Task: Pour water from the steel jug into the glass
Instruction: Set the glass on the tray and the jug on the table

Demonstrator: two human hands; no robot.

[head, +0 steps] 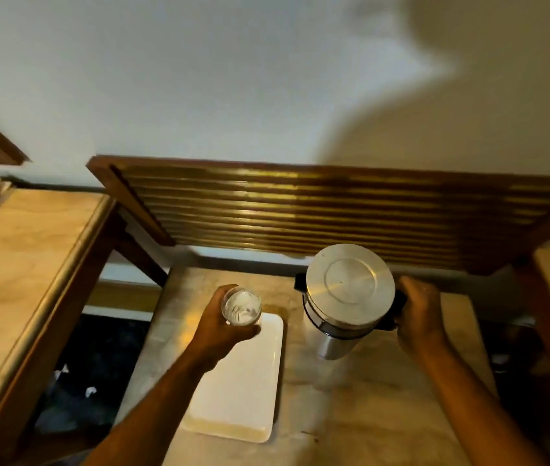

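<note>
Pale marble table (384, 415) below me, slatted wood behind. I have my left hand (223, 326) wrapped round the glass (241, 307), held above the white tray (243, 391); clear, its water level hard to read. My right hand (418, 317) clamps the jug (347, 297) by its black handle, mostly hidden. Steel, lidded, upright; whether it touches the table, I cannot tell.

glass (241, 307) left, over tray (250, 381) | jug (347, 297) right, on table (384, 415)
</note>
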